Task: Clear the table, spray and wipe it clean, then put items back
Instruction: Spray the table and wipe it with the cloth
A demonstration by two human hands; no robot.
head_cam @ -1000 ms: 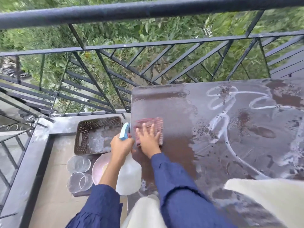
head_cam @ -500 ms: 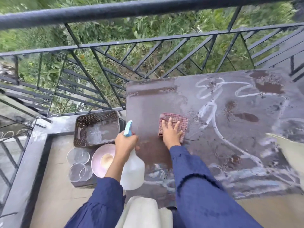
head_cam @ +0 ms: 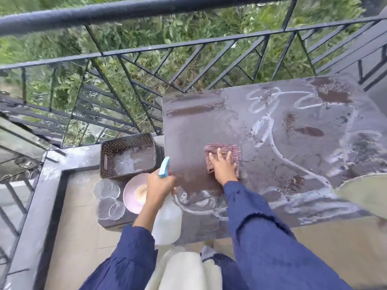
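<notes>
Right hand (head_cam: 223,167): fingers spread flat, pressing down on a pink checked cloth (head_cam: 231,149).
Cloth position: on the dark brown table (head_cam: 199,122), left half, toward the near edge.
Table surface: wet, with white foam trails across the right and a darker patch around the cloth.
Left hand (head_cam: 159,185): curled round the neck of a white plastic spray bottle (head_cam: 167,222) with a blue trigger, at the table's near-left corner.
Lower, left of table: brown perforated plastic basket (head_cam: 125,155), pink round bowl (head_cam: 129,195), two clear glass bowls (head_cam: 106,189).
Behind: black metal railing (head_cam: 146,13), green foliage.

Pink cloth (head_cam: 233,150) flat on wet streaked table (head_cam: 293,122) — white spray bottle (head_cam: 167,218) at near-left corner.
</notes>
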